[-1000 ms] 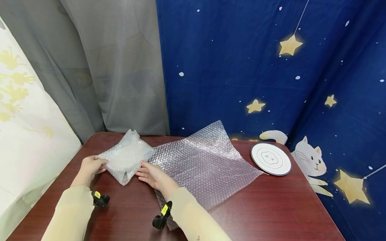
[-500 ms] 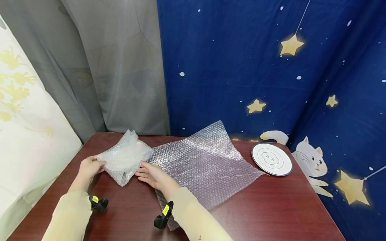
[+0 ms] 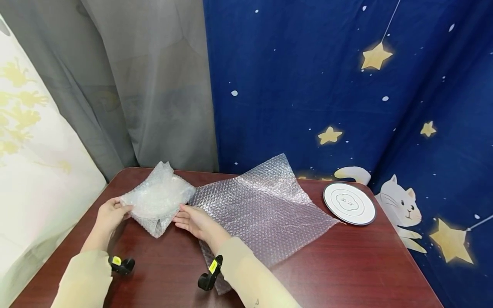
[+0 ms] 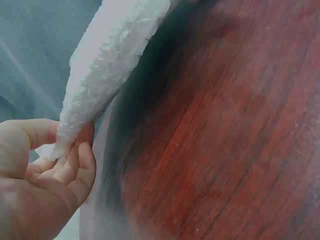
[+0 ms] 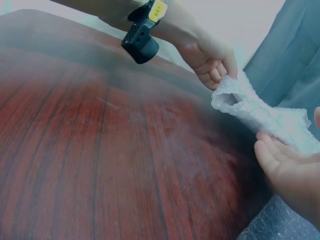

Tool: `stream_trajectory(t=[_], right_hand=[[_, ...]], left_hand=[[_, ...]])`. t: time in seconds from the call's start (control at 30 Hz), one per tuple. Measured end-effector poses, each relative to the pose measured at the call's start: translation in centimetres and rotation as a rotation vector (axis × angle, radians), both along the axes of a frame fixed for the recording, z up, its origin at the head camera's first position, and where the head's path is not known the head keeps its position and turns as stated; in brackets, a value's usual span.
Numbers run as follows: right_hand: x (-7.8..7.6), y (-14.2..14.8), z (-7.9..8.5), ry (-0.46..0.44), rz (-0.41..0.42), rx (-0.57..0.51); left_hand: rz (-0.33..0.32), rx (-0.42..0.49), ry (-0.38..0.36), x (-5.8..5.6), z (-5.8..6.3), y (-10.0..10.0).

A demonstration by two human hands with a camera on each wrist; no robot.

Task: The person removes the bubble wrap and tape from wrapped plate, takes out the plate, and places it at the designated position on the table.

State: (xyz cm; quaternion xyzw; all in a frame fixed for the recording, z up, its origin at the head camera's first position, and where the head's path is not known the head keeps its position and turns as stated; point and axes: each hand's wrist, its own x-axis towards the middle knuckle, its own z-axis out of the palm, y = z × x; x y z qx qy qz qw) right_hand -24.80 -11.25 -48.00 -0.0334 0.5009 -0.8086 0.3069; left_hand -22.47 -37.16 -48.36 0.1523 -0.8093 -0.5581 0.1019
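A bubble-wrapped bundle (image 3: 158,199), whitish and roughly square with pointed corners, is held tilted close over the table's far left part. What lies inside is hidden by the wrap. My left hand (image 3: 111,214) pinches its left corner, thumb above and fingers beneath, as the left wrist view (image 4: 45,175) of that hand also shows. At the bundle's right edge, my right hand (image 3: 198,222) has its thumb on the upper side and its fairly straight fingers (image 5: 280,152) underneath. An open flap of the wrap (image 5: 230,98) faces the near side.
A flat sheet of bubble wrap (image 3: 262,214) lies across the middle of the dark red table (image 3: 327,269), just right of the bundle. Near the far right corner rests a white plate (image 3: 349,203) with a dark rim. Curtains (image 3: 269,85) hang behind the table.
My left hand and the bundle's left corner have shifted a little to the left. The bundle's far corner has tipped slightly left and up. My right hand stays almost where it was.
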Motion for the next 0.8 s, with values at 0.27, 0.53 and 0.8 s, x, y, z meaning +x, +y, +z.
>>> stream_trajectory(t=[0.27,0.53,0.8], right_hand=[[0.0,0.1,0.5,0.001,0.001,-0.037],[-0.2,0.1,1.0,0.076,0.002,-0.024],[-0.1,0.2,1.1,0.092,-0.012,-0.029]], left_hand=[[-0.002,0.014,0.067,0.8,0.8,0.0],[-0.007,0.06,0.117,1.3,1.5,0.2],[-0.002,-0.016,0.105,2.1,2.0,0.7]])
